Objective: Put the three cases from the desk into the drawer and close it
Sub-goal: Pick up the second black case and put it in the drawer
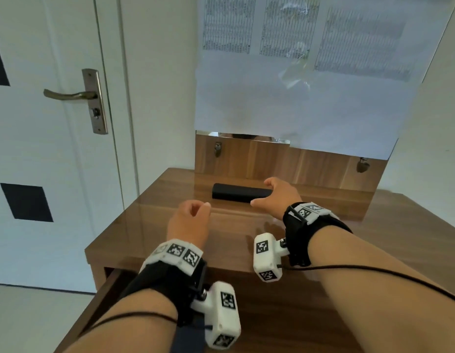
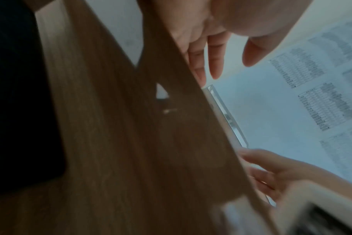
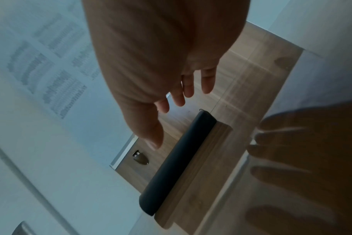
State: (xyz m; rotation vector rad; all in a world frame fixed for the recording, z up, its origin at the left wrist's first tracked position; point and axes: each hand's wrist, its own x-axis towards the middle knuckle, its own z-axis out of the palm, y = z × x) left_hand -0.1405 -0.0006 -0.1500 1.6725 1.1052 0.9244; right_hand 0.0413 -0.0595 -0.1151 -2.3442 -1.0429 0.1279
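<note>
One long black case [image 1: 240, 192] [image 3: 177, 159] lies crosswise at the back of the glossy wooden desk [image 1: 155, 212]. My right hand [image 1: 260, 192] [image 3: 167, 120] hovers open at the case's right end, thumb on the near side and fingers on the far side; the right wrist view shows a gap to the case. Nearer the front, my left hand [image 1: 195, 210] [image 2: 231, 66] hangs over the desk top with loosely curled fingers and holds nothing. The drawer [image 1: 111, 278] stands pulled out below the front edge. Something dark blue [image 1: 188, 337] shows in it under my left wrist; most of the inside is hidden by my arms.
A wooden back panel [image 1: 272, 159] rises right behind the case, with printed paper sheets [image 1: 297, 85] hanging over the mirror above it. A white door with a metal handle [image 1: 71, 94] stands to the left of the desk. White wall lies to the right.
</note>
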